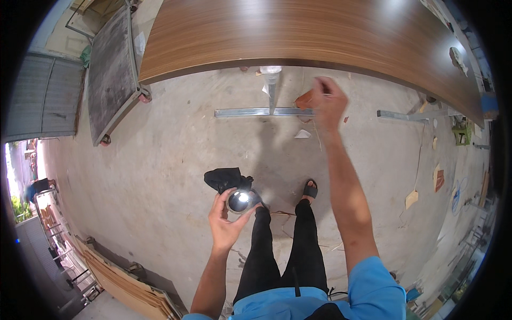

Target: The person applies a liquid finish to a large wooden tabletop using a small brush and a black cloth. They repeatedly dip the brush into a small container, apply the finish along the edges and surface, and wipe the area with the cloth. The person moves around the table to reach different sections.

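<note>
The left hand (224, 223) pinches a shiny round object (241, 201) between thumb and fingers. A crumpled black item (225, 178) shows just beyond it. The right hand (330, 104) is curled and blurred; I cannot tell whether it holds anything. Ahead stands 1 wood-grain table (298, 34) on a gray floor (154, 160).

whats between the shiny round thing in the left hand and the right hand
In the head view, concrete floor with a pale scrap nearer the right hand.

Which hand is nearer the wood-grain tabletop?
Right. The right hand is just short of the tabletop's near edge; the left hand, holding a shiny round object, is farther back, toward the body.
</note>
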